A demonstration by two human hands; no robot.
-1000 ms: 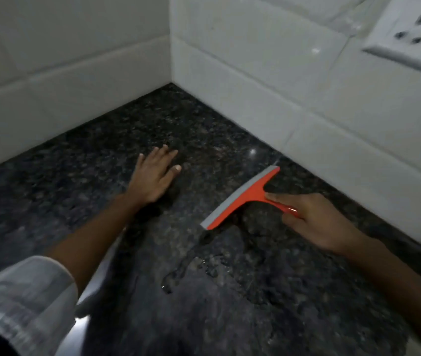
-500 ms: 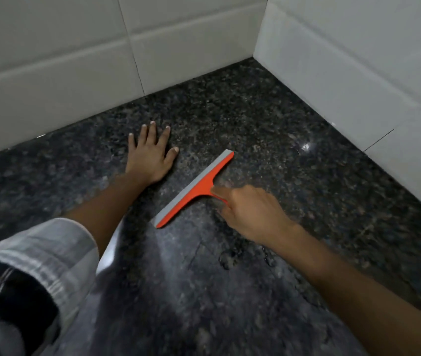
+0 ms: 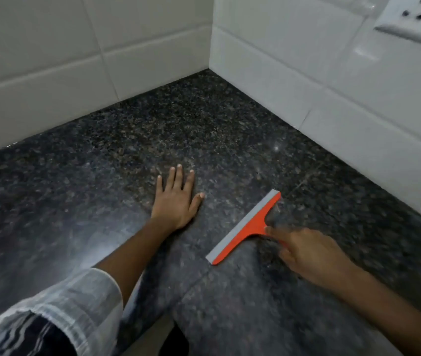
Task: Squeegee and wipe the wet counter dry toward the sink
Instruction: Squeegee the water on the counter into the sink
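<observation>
An orange squeegee (image 3: 245, 228) with a grey rubber blade lies slanted on the dark speckled granite counter (image 3: 204, 129), blade facing left. My right hand (image 3: 309, 255) grips its handle from the right, index finger stretched along the neck; the handle itself is hidden under the hand. My left hand (image 3: 177, 199) rests flat on the counter to the left of the blade, palm down, fingers spread, holding nothing. The stone near the blade looks faintly shiny. The sink is not in view.
White tiled walls (image 3: 307, 73) meet in a corner at the back of the counter. A white wall socket (image 3: 414, 19) sits at the upper right. The counter's front edge (image 3: 178, 291) runs near my left forearm and rolled sleeve.
The view has swung, bringing the wall socket back into sight. The squeegee and my right hand sit further right in the frame; my left hand stays flat on the counter.
</observation>
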